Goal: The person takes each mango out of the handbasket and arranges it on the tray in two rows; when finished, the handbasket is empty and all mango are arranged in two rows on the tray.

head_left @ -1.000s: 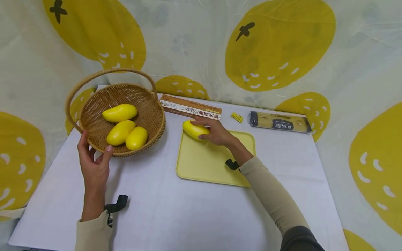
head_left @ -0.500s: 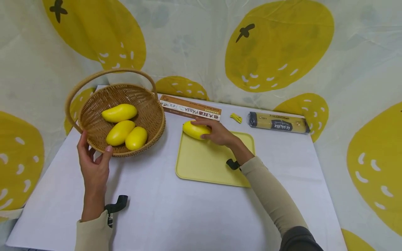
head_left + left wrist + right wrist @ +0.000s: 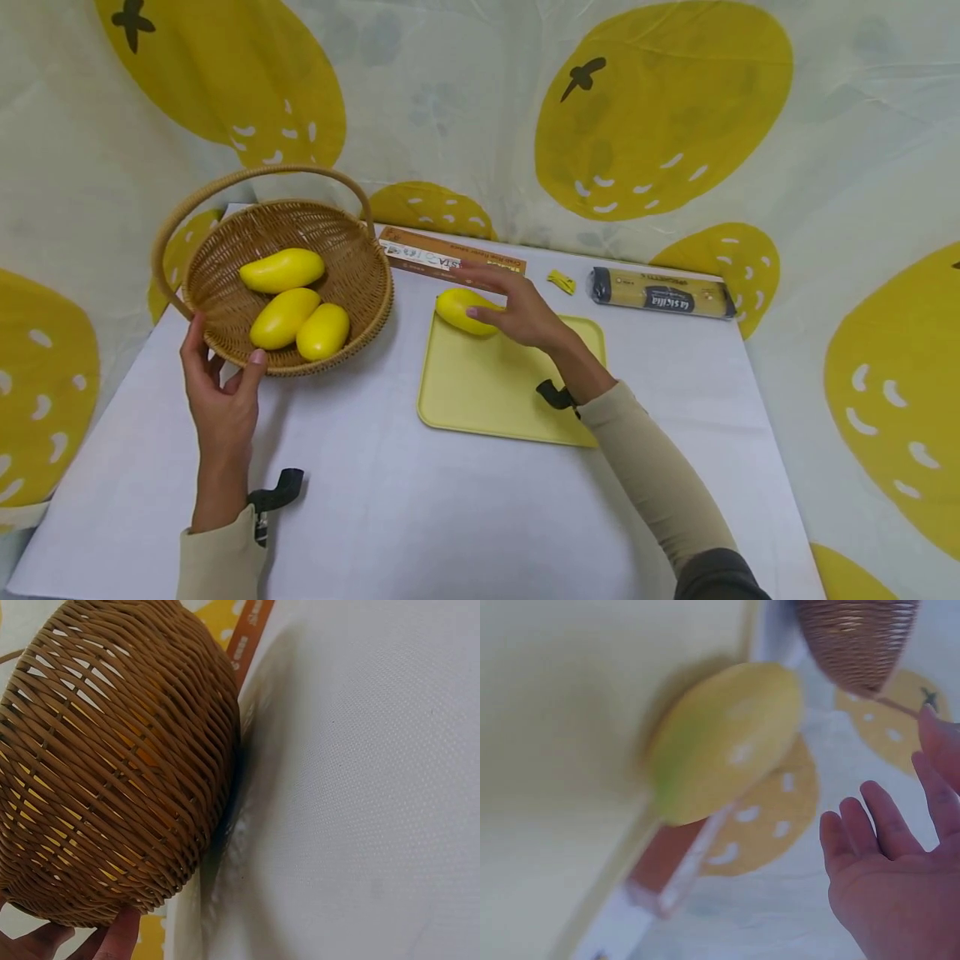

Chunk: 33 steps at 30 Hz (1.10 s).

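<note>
Over at the left side of the white-covered table (image 3: 375, 500), the left hand (image 3: 221, 417) has its fingers and thumb curled on the near rim of a round, brown woven-wicker basket (image 3: 345, 237). That basket sits by the far left corner, its tall arched handle rising above the bowl, and inside it are three smooth, yellow, oval mangoes (image 3: 285, 318): one towards the back, two side by side nearer the front rim.

Next along the far edge, just right of the basket, a long brown-and-white printed pasta box (image 3: 416, 254). In front of it, here's a fourth yellow mango (image 3: 456, 312), lying on the far left corner of a pale yellow rectangular tray (image 3: 480, 392). And the right hand (image 3: 525, 312) hovers right beside it, fingers spread and gripping nothing!

Further right, a small crumpled yellow packet (image 3: 561, 282) lies near the far edge, then a clear-and-yellow spaghetti pack (image 3: 663, 292) with dark labelling, by the far right corner.
</note>
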Each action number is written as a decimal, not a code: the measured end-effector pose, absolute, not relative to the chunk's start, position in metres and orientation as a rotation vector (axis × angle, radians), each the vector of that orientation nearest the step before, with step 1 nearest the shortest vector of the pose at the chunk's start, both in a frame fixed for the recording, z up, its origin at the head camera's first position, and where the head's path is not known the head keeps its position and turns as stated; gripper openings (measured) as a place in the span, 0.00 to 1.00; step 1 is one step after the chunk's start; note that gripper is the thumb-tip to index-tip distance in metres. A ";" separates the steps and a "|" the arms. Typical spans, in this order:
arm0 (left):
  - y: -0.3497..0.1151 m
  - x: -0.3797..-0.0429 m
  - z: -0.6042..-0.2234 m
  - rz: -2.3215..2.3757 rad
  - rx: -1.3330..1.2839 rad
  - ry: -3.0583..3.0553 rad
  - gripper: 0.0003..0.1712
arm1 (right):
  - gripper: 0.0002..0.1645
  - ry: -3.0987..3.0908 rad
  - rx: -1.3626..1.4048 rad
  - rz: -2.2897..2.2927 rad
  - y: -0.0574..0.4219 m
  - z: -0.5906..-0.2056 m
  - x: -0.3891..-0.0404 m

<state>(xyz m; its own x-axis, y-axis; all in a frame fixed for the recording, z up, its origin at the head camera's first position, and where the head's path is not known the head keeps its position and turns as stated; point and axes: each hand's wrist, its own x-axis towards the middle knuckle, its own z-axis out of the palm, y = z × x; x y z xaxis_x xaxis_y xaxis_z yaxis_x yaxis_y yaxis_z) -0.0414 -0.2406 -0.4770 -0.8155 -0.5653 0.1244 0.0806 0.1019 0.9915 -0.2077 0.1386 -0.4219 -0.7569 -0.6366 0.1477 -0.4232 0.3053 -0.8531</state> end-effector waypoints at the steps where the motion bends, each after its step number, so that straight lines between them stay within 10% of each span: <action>1: -0.241 -0.041 -0.478 -1.759 0.473 -1.907 0.49 | 0.35 2.339 -0.996 -1.465 0.135 -0.418 -0.206; 33: -0.236 -0.038 -0.477 -1.737 0.489 -1.926 0.51 | 0.37 2.059 -1.205 -1.457 -0.009 -0.386 -0.202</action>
<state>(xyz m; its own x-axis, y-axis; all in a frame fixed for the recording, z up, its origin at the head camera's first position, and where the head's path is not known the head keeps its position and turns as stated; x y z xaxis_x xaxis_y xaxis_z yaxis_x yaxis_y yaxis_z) -0.0382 -0.2364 -0.4773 -0.8118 -0.5708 0.1229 0.0635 0.1228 0.9904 -0.2021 -0.0092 -0.3855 -0.5804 -0.7927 0.1863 -0.4394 0.1122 -0.8913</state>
